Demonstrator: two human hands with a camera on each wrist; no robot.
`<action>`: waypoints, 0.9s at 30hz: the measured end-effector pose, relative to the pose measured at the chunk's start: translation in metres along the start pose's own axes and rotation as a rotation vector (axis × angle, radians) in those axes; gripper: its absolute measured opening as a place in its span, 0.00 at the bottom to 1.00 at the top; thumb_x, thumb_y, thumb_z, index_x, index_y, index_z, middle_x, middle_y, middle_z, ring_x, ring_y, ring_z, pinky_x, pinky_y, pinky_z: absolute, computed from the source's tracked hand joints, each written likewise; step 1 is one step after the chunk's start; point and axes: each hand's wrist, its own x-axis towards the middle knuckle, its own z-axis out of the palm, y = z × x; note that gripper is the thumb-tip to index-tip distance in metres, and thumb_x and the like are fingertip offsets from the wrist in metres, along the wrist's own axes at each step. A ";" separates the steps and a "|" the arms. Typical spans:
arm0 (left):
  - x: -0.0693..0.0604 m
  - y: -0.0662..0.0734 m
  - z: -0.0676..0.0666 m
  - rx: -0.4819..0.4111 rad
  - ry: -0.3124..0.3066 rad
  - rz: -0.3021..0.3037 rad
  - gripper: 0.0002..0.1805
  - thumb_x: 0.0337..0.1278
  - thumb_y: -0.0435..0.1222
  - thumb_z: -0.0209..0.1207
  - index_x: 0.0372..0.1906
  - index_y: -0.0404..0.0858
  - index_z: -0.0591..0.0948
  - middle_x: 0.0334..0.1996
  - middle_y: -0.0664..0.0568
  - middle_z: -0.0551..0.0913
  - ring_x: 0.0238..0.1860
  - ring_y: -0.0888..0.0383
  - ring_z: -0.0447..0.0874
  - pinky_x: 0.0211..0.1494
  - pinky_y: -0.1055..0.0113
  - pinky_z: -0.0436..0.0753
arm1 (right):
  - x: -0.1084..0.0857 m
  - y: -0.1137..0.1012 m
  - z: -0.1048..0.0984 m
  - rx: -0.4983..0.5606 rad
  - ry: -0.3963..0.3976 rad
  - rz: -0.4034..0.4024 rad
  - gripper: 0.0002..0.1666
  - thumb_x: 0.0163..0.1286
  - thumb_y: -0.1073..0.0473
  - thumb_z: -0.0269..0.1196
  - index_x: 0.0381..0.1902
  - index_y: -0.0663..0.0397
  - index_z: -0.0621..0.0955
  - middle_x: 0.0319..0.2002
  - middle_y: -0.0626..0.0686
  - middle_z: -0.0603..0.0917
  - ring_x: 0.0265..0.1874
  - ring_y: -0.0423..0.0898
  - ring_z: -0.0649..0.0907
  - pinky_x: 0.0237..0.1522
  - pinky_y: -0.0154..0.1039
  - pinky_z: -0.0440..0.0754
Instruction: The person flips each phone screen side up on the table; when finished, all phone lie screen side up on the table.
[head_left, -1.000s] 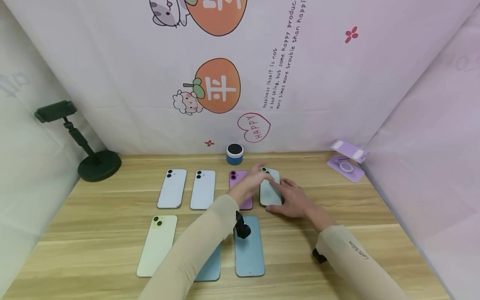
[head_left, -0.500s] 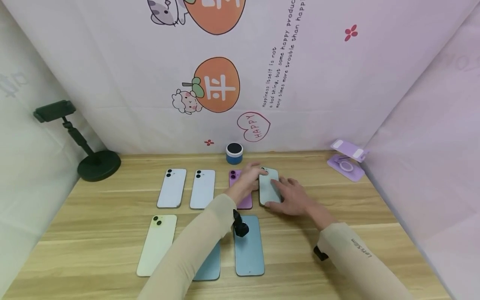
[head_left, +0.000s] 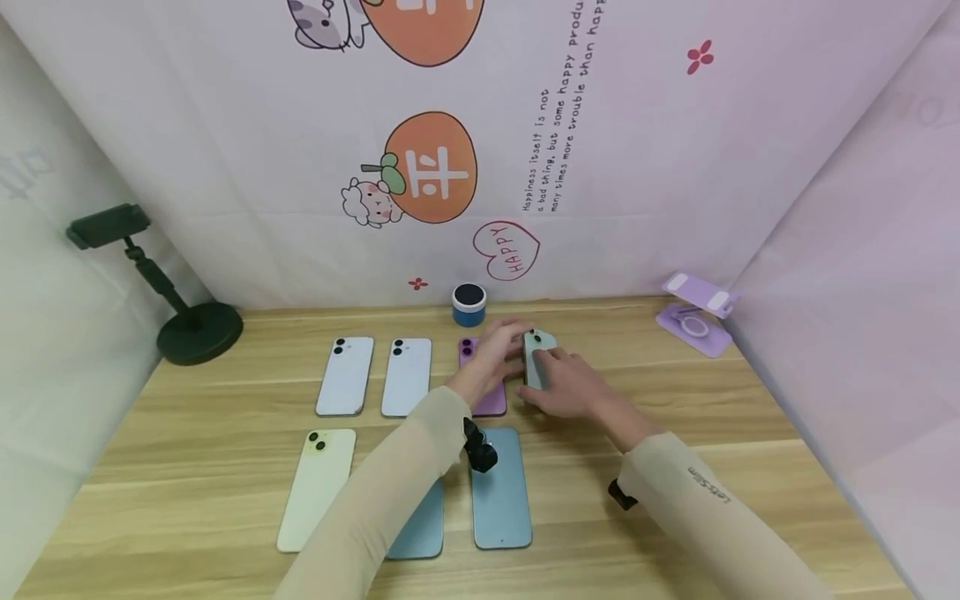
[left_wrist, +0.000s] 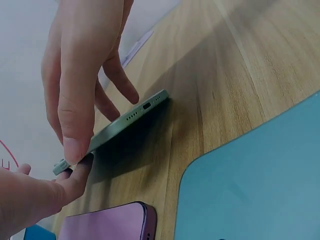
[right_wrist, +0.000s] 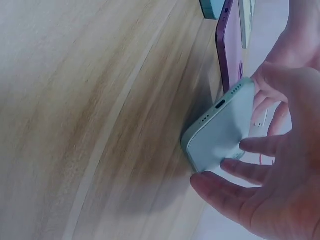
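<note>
A pale green phone [head_left: 538, 343] is tilted, one long edge raised off the table, as the left wrist view shows. My right hand [head_left: 572, 385] grips it across its width, thumb at the raised left edge and fingertips [right_wrist: 210, 184] at the other edge. My left hand [head_left: 491, 358] holds the raised edge near the camera end, its fingers [left_wrist: 75, 185] curled against the underside. Beneath my left hand lies a purple phone [head_left: 491, 403], partly hidden. The green phone's bottom edge [left_wrist: 132, 116] with its port faces the left wrist camera.
Two white phones [head_left: 345, 377] [head_left: 407, 378] lie left in the back row. Nearer are a pale yellow phone [head_left: 315, 492] and two blue phones [head_left: 502, 500] [head_left: 422, 529], one partly under my left sleeve. Behind stand a blue jar [head_left: 469, 307], black stand [head_left: 198, 333] and purple stand [head_left: 696, 323].
The green phone has gone from lying nearly flat to tilted, its left edge raised. My right hand has shifted left over it, and my left fingers have moved in against its edge.
</note>
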 end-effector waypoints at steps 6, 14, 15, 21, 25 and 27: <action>-0.005 0.003 0.001 -0.001 0.027 0.018 0.33 0.68 0.44 0.62 0.73 0.40 0.67 0.76 0.38 0.67 0.73 0.40 0.73 0.74 0.41 0.75 | 0.004 -0.002 -0.003 0.022 0.030 0.046 0.47 0.73 0.37 0.60 0.73 0.69 0.69 0.56 0.68 0.83 0.42 0.54 0.81 0.39 0.43 0.80; -0.009 0.004 0.009 -0.036 0.028 0.047 0.33 0.66 0.47 0.64 0.71 0.39 0.70 0.76 0.37 0.67 0.73 0.37 0.73 0.73 0.36 0.75 | 0.009 -0.005 -0.010 0.086 0.025 0.127 0.42 0.70 0.40 0.63 0.67 0.69 0.72 0.45 0.63 0.86 0.32 0.50 0.83 0.31 0.39 0.80; -0.010 0.005 0.010 -0.040 0.021 0.047 0.33 0.66 0.47 0.64 0.71 0.39 0.70 0.76 0.37 0.67 0.73 0.37 0.73 0.73 0.36 0.75 | 0.010 -0.005 -0.011 0.100 0.027 0.131 0.40 0.70 0.43 0.63 0.67 0.70 0.72 0.44 0.62 0.87 0.32 0.49 0.83 0.31 0.39 0.80; -0.013 0.005 0.012 -0.051 -0.005 0.053 0.32 0.67 0.46 0.63 0.71 0.38 0.70 0.76 0.36 0.67 0.73 0.37 0.74 0.72 0.36 0.76 | 0.010 -0.007 -0.020 0.147 0.025 0.146 0.31 0.68 0.54 0.64 0.63 0.69 0.76 0.35 0.57 0.86 0.26 0.47 0.81 0.28 0.36 0.77; -0.014 0.005 0.015 -0.064 -0.025 0.062 0.32 0.67 0.45 0.63 0.70 0.37 0.70 0.76 0.37 0.67 0.75 0.37 0.71 0.72 0.35 0.75 | 0.007 -0.009 -0.025 0.144 0.054 0.150 0.17 0.69 0.53 0.64 0.45 0.63 0.80 0.24 0.51 0.79 0.22 0.45 0.76 0.25 0.35 0.72; -0.014 0.004 0.017 -0.068 -0.041 0.064 0.32 0.67 0.44 0.62 0.71 0.36 0.70 0.76 0.38 0.68 0.77 0.37 0.68 0.73 0.35 0.74 | 0.005 -0.008 -0.026 0.142 0.076 0.154 0.15 0.70 0.52 0.66 0.37 0.60 0.79 0.22 0.49 0.76 0.20 0.44 0.74 0.24 0.35 0.70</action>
